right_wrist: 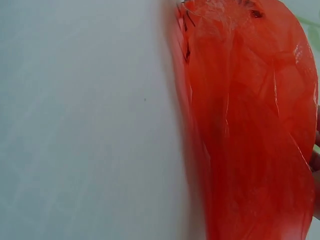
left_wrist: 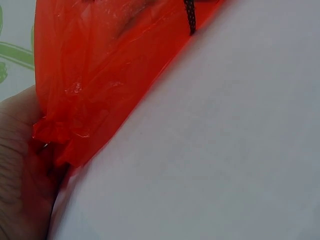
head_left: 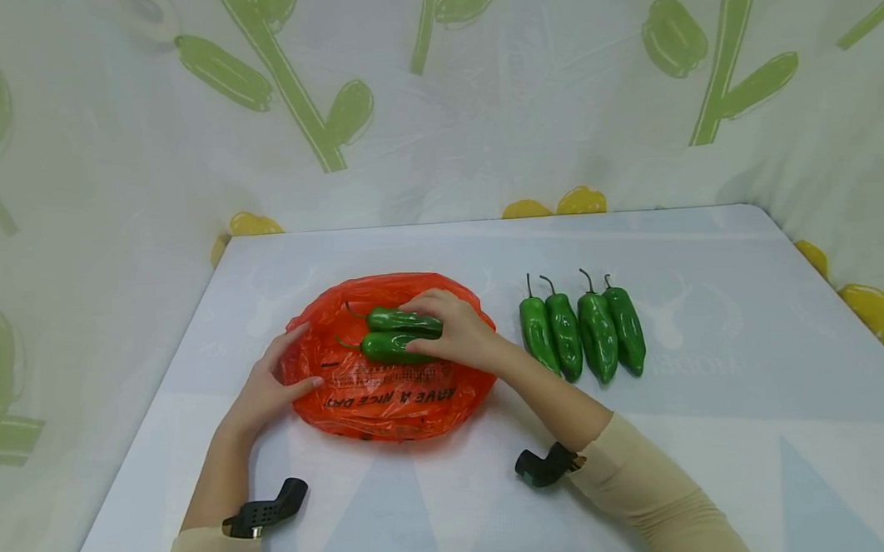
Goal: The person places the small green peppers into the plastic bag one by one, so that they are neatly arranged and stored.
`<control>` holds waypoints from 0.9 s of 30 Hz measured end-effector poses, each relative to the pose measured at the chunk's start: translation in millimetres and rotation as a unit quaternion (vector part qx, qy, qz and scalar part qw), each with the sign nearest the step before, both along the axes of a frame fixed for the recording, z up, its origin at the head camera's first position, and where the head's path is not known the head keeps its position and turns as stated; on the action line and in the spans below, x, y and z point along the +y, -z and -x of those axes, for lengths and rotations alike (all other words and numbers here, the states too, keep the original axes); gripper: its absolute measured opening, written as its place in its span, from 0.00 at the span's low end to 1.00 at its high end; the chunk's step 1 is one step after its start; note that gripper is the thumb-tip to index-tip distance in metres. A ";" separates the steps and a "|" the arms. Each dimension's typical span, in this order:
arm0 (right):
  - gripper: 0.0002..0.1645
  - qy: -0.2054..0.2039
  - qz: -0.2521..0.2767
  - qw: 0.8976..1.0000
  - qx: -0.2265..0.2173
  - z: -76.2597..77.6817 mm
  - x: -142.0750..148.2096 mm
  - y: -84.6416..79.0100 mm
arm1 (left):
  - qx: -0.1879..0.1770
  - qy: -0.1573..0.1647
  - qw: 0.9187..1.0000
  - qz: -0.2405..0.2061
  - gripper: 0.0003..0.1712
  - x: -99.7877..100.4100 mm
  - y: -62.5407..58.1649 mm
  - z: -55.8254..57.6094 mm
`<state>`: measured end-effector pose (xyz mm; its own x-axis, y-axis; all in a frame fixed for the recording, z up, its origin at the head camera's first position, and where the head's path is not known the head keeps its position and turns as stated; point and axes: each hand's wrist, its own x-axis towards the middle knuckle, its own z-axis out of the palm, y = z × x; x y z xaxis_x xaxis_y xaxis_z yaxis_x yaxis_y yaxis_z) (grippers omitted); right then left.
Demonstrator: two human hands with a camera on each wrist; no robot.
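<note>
Bare white tabletop (head_left: pixel 757 426) lies open right of and in front of the 4 green plastic peppers (head_left: pixel 582 333) lined up side by side. Between that row and the crumpled orange plastic bag (head_left: pixel 389 404) only a narrow strip stays free, crossed by the right forearm.

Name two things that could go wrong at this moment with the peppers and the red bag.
1. The two peppers under the right hand lie on top of the red bag, so they may roll off once released.
2. The left hand only steadies the bag's edge; the thin plastic could slide on the smooth table or bump the four peppers lined up beside it.
</note>
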<state>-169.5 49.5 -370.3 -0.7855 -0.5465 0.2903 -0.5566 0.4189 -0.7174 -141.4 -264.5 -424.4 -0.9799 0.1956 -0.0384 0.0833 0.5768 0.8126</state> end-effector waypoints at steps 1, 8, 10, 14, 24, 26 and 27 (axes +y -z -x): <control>0.29 0.001 0.002 1.000 0.001 -0.4 1.6 -0.5 | 0.000 0.000 1.000 0.000 0.49 -0.1 -0.1 -0.2; 0.31 0.008 0.009 1.000 0.002 -1.9 14.2 -4.9 | -0.002 -0.002 1.000 0.000 0.49 -0.2 -1.0 -1.1; 0.31 0.012 0.009 1.000 0.005 -1.9 17.9 -5.9 | -0.002 -0.002 1.000 0.000 0.49 -0.1 -1.3 -1.2; 0.32 0.020 0.011 1.000 0.000 -2.0 25.3 -7.4 | -0.002 0.000 1.000 -0.004 0.49 0.1 -1.2 -1.1; 0.30 0.039 0.014 0.999 0.014 -3.4 44.6 -13.4 | -0.002 -0.001 1.000 0.001 0.49 -0.2 -0.4 0.0; 0.30 0.042 0.016 0.999 0.012 -4.5 48.6 -13.9 | -0.003 -0.001 1.000 0.001 0.49 -0.4 0.0 0.0; 0.30 0.043 0.017 0.999 0.011 -5.3 50.5 -13.8 | -0.003 0.000 1.000 0.001 0.49 -0.7 -0.1 -0.3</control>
<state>-164.2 100.0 -356.5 -0.8229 -0.4666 0.3241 -0.5344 0.4423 -0.7202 -141.2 -265.1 -424.3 -0.9798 0.1946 -0.0450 0.0776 0.5781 0.8123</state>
